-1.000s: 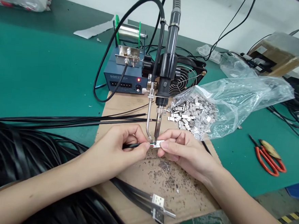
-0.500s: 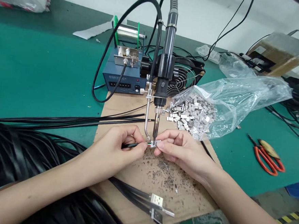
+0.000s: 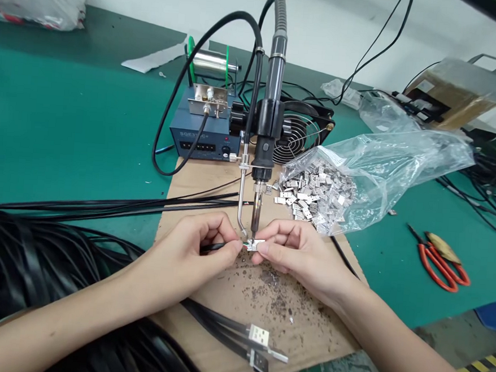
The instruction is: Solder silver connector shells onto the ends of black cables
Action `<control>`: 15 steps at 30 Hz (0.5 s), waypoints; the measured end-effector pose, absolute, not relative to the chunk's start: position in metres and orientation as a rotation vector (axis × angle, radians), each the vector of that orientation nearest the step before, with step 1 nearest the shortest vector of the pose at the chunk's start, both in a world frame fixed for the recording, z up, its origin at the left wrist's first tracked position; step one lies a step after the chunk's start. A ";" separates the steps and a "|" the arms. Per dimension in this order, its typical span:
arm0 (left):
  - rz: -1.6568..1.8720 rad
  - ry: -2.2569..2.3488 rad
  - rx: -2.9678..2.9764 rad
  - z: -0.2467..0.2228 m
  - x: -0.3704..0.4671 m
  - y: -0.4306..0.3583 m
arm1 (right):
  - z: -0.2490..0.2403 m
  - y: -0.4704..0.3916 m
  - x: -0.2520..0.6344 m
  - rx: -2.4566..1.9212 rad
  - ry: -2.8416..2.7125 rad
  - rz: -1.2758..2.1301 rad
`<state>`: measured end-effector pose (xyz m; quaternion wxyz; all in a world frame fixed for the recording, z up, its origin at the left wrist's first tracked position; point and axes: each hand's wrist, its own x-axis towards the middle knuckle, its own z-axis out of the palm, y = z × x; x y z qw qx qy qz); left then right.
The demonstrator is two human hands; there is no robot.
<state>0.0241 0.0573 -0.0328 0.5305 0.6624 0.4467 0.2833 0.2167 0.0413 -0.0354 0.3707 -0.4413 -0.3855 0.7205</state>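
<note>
My left hand (image 3: pixel 210 243) pinches a black cable (image 3: pixel 212 247) close to its stripped end, where thin coloured wires show. Between thumb and fingers of my right hand (image 3: pixel 288 246) is a small silver USB connector (image 3: pixel 256 244). The wire ends meet the connector's left side, under the tip of an upright soldering iron (image 3: pixel 256 209). A thin metal feed tube (image 3: pixel 241 199) comes down just left of the iron, its bent end near the wires. Whether the iron tip touches the connector is too small to tell.
Behind stand a blue control box (image 3: pixel 204 137), a solder spool (image 3: pixel 210 60) and a fan (image 3: pixel 296 135). A plastic bag of connectors (image 3: pixel 315 191) lies right, beyond it red-handled cutters (image 3: pixel 440 267). Black cables (image 3: pixel 47 262) pile up left; finished cable ends (image 3: pixel 258 335) lie in front.
The view has shifted slightly. Both hands still hold cable and connector under the iron; the iron tip now appears a little further left along the connector.
</note>
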 end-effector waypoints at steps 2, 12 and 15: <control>0.670 1.073 1.569 -0.033 0.024 0.057 | -0.036 0.041 0.217 -1.110 -0.980 1.855; 0.648 1.099 1.498 -0.027 0.026 0.054 | -0.035 0.041 0.217 -1.133 -1.001 1.854; 0.672 1.069 1.550 -0.033 0.026 0.058 | -0.035 0.041 0.216 -1.159 -0.995 1.831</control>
